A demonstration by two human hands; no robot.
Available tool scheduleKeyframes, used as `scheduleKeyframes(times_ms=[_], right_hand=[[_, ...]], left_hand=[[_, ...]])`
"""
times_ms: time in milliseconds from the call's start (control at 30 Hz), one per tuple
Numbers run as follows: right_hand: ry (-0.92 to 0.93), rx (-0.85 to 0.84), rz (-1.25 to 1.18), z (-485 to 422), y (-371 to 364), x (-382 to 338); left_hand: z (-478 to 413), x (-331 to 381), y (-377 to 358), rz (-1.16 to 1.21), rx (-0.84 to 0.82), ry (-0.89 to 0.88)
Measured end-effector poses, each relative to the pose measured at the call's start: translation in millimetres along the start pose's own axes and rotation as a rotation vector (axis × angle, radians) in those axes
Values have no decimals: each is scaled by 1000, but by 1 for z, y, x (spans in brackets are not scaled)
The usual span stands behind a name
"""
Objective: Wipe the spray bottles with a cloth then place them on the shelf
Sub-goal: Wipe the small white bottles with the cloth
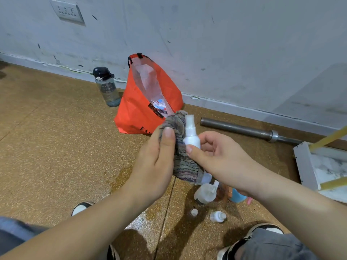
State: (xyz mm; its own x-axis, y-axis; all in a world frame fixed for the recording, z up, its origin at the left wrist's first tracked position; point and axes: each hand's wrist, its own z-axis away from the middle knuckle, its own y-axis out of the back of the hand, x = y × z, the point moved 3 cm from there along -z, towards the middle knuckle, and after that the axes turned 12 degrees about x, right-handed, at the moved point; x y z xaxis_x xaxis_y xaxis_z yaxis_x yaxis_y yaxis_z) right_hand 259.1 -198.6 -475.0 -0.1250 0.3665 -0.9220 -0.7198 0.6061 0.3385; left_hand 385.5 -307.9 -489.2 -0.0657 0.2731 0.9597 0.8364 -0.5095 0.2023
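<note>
Brown floor (56, 147); left hand (155, 166) round cloth (185, 164), right hand (221, 158) round spray bottle (191, 136).

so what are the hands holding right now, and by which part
The right hand pinches the small white spray bottle by its lower body. The left hand grips the striped cloth, bunched against the bottle's side.

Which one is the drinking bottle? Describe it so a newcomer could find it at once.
Start at the wall and follow its base to the orange bag. The water bottle stands upright on the floor just left of that bag. Unlike the small white spray bottles nearer the person, it is big, clear, grey-tinted and has a black lid.
</note>
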Motion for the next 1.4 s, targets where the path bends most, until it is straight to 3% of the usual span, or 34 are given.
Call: scheduleKeyframes(times_ms=[100,233,367,433,533,600,633,733,800,900,933,1000,1067,1167,1300,1400], right_hand=[[80,-70,24,4,-4,-2],[147,-78,31,9,-5,-3],[205,-30,137,9,0,-3],[176,-49,105,8,1,-4],[194,-116,108,9,0,-4],[179,-121,137,9,-2,-2],[161,-114,155,9,-3,0],[151,-81,269,5,-1,5],[153,-53,328,3,2,6],[272,-82,428,7,-2,4],[314,-93,456,9,-3,4],[383,-97,521,11,-2,4],[450,-72,581,12,0,1],[502,-56,598,13,-2,-4],[436,-40,612,8,-1,-6],[402,-19,629,6,4,-7]], left_hand=[[0,-2,-1,-78,-67,-6],[-1,-8,-3,82,-98,170],[-6,-6,-1,34,-108,111],[-9,-8,1,-13,-37,97],[-14,-20,4,187,99,434],[-17,-21,5,338,88,680],[-18,-19,5,353,52,703],[-20,-4,5,216,20,469],[-16,10,6,13,8,91],[-15,11,5,-356,-184,-436],[-17,5,6,-455,-235,-545],[-21,2,9,-553,-214,-579],[-22,1,10,-499,-137,-435],[-26,-9,8,-275,-18,-40],[-29,1,15,78,140,487],[-29,8,18,118,125,610]])
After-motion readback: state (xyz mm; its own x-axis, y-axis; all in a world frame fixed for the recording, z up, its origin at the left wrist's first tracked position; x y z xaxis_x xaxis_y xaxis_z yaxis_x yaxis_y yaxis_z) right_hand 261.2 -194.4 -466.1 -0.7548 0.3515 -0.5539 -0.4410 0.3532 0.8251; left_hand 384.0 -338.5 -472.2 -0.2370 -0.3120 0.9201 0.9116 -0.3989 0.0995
